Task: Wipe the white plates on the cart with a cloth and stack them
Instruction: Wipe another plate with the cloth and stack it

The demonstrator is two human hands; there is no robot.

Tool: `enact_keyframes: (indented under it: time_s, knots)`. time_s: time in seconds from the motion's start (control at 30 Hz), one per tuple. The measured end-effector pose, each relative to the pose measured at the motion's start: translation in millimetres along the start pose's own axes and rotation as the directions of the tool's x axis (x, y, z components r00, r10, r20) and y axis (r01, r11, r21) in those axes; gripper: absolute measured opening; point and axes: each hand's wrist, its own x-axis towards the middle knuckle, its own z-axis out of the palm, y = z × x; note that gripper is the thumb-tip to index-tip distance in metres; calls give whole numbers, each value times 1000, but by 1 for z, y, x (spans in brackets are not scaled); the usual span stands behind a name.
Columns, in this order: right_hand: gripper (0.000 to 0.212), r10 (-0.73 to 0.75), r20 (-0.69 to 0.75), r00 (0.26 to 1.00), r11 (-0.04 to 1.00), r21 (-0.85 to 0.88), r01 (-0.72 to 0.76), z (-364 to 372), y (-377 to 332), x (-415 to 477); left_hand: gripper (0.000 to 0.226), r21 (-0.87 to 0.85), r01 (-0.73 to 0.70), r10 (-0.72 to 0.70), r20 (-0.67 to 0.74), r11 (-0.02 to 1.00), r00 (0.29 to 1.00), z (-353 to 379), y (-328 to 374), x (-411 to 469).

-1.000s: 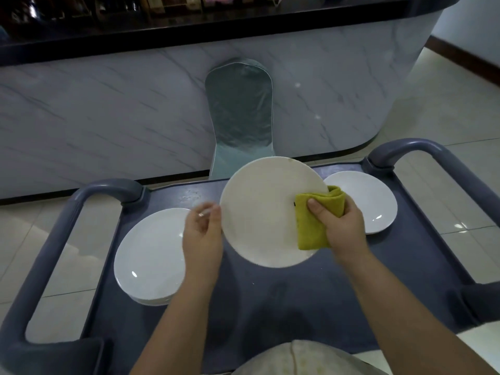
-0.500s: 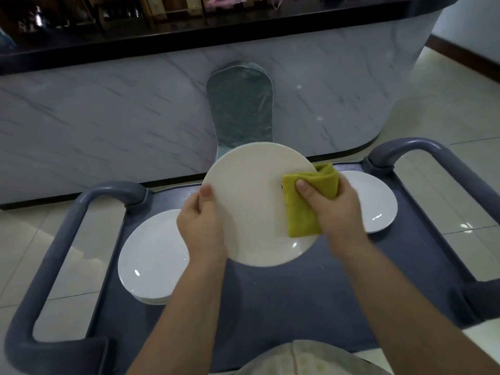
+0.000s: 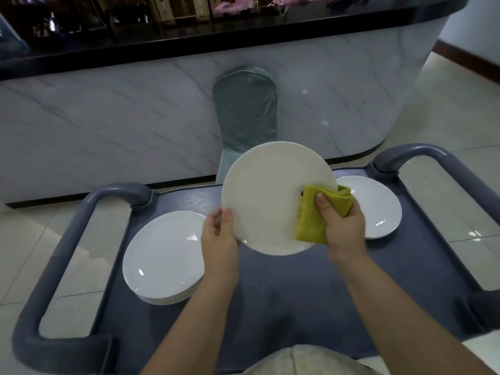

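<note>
White plate (image 3: 266, 196), round, thin-rimmed and likely glazed ceramic, is held tilted up on edge above the middle of the cart (image 3: 297, 296), clear of its deck, between a stack of like plates (image 3: 162, 255) on the left and another plate or low pile (image 3: 377, 207) on the right; how many lie there I cannot tell. The left hand (image 3: 219, 239) grips the plate's lower left rim with curled fingers. The right hand (image 3: 342, 226) pinches a folded yellow-green cloth (image 3: 309, 227) over the right rim, its thumb pressing the cloth to the near face. The step in hand looks like the wiping itself, at the rim. The near face reads matt and dull, while the plates lying on the cart catch small bright glints, so it may be the underside. The cloth is soft, thick and nappy, folded into a pad that wraps the edge. The cart's deck is dark blue-grey with a raised lip and rounded tubular handles at each side. The next move, I judge, calls for turning the plate through the left hand's hold so the cloth covers the whole rim, then laying it flat and centred on a stack; smooth glaze is slippery, so the hold should stay firm.
</note>
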Motion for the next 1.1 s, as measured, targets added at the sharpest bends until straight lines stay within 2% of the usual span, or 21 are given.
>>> enact_keyframes:
  time_s: [0.07, 0.13, 0.2, 0.23, 0.27, 0.3, 0.4, 0.47, 0.53, 0.6, 0.63, 0.7, 0.77, 0.8, 0.83, 0.87, 0.93, 0.97, 1.03, 1.07, 1.1]
  knots:
    - [32, -143, 174, 974, 966, -192, 176, -15, -24, 8, 31, 165, -264, 246, 124, 950, 961, -13, 16, 13]
    - [33, -165, 369, 915, 886, -352, 302, -20, -46, 9, 32, 296, -500, 391, 358, 814, 848, -11, 37, 20]
    - [32, -109, 532, 840, 813, -438, 383, -16, -58, 7, 16, 408, -626, 339, 582, 665, 739, 2, 54, 20]
    - [31, -88, 584, 807, 785, -458, 417, -11, -62, 6, 10, 435, -652, 301, 636, 621, 711, 9, 58, 19]
    - [31, -80, 612, 787, 770, -463, 439, -7, -65, 5, 12, 433, -663, 304, 645, 611, 701, 13, 61, 17]
    - [31, -80, 620, 781, 765, -464, 447, -3, -67, 6, 17, 411, -646, 321, 621, 643, 715, 14, 61, 16]
    - [36, -74, 554, 829, 802, -461, 380, 4, -73, 13, 22, 353, -495, 351, 398, 794, 847, 6, 55, 11]
    - [38, -55, 422, 905, 913, -346, 217, 4, -64, 14, 20, 232, -267, 250, 103, 935, 963, 4, 42, 6]
    - [39, 21, 258, 966, 982, -185, 28, 6, -37, 4, 23, -34, -23, 19, -112, 999, 994, 13, 28, -5]
    - [33, 116, 95, 989, 990, -92, -107, 10, -7, -11, 24, -143, 83, -114, -220, 986, 969, 26, 15, -17]
    - [30, 146, 37, 989, 988, -52, -144, 11, 2, -15, 26, -145, 116, -147, -223, 983, 964, 28, 7, -20]
    - [30, 101, -17, 995, 992, -77, -102, 5, 5, -12, 32, -152, 261, -276, -91, 953, 957, 23, -6, -19]
    - [31, -88, 1, 996, 969, -232, 86, -8, -2, -1, 42, -161, 418, -418, 40, 894, 908, 8, -6, -15]
    - [28, -215, 43, 976, 923, -319, 217, -14, -8, 4, 48, -186, 464, -461, 64, 866, 885, -1, -3, -13]
    - [27, -353, 117, 928, 841, -395, 369, -19, -14, 7, 52, -233, 499, -492, 92, 834, 866, -9, 0, -11]
    - [26, -477, 226, 849, 719, -454, 525, -22, -17, 9, 56, -275, 531, -517, 128, 802, 847, -14, 7, -12]
    - [24, -635, 478, 608, 403, -466, 788, -24, -18, 12, 61, -310, 602, -552, 239, 736, 799, -16, 28, -16]
    - [25, -659, 587, 471, 242, -428, 871, -22, -16, 15, 62, -302, 631, -558, 299, 714, 774, -13, 37, -16]
    - [31, -647, 725, 238, -10, -320, 947, -18, -8, 17, 59, -292, 656, -569, 331, 696, 752, -3, 50, -14]
    - [34, -635, 754, 168, -79, -280, 957, -14, -2, 15, 52, -307, 651, -569, 320, 695, 758, 1, 54, -13]
    - [35, -626, 770, 128, -117, -255, 960, -12, 2, 14, 40, -333, 642, -571, 293, 691, 767, 5, 56, -11]
